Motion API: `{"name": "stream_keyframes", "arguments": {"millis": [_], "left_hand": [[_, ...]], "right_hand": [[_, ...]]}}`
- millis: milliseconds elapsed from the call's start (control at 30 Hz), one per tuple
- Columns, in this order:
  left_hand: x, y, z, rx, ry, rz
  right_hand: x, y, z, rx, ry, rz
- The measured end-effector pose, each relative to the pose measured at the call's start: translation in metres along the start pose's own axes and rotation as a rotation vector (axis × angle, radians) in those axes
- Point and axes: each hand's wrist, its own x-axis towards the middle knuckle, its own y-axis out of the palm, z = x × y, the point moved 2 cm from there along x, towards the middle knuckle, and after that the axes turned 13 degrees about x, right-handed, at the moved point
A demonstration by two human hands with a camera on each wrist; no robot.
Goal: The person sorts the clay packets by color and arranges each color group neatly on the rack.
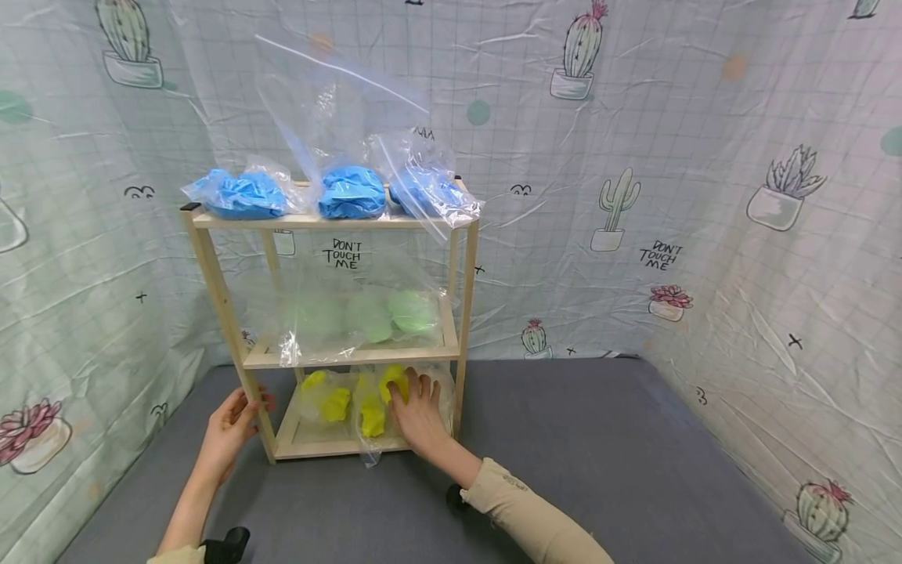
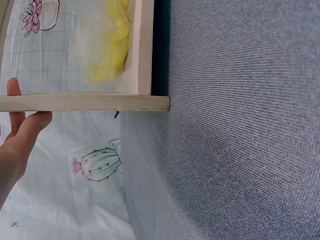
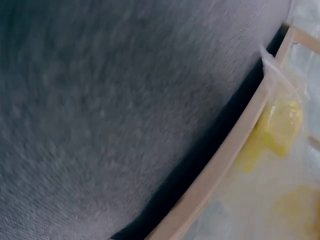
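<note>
A small wooden shelf rack (image 1: 352, 356) has three levels. My left hand (image 1: 232, 423) grips its left front post, thumb and fingers on opposite sides of the wood (image 2: 80, 103). On the bottom level lie clear plastic bags with crumpled yellow contents; one yellow bag (image 1: 334, 403) is at the left, another yellow bag (image 1: 372, 415) in the middle. My right hand (image 1: 423, 415) reaches onto the bottom level at the right, fingers spread and touching a third yellow bag (image 1: 393, 380), which it partly covers. The right wrist view shows the middle bag (image 3: 282, 125) but not the hand.
Clear bags with blue contents (image 1: 352, 192) lie on the top level, one bag standing tall. Pale green bags (image 1: 412, 312) fill the middle level, their clear plastic hanging over its front edge. The grey tabletop (image 1: 564, 454) meets a cactus-print sheet (image 1: 535, 235) around the back and sides.
</note>
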Motion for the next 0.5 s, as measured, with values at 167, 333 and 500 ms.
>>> {"name": "stream_keyframes", "arguments": {"millis": [167,333,500], "left_hand": [[-0.0003,0.0002,-0.0012,0.005,0.004,0.002],[-0.0011,-0.0008,-0.0029,0.013,-0.001,0.004],[-0.0016,-0.0001,-0.0032,0.007,-0.004,0.003]], "right_hand": [[-0.0022,0.0032,-0.0055,0.002,0.069,0.113],[-0.0054,0.0038,-0.0082,-0.010,0.144,0.253],[-0.0082,0.0021,-0.0075,-0.135,0.155,0.321]]}}
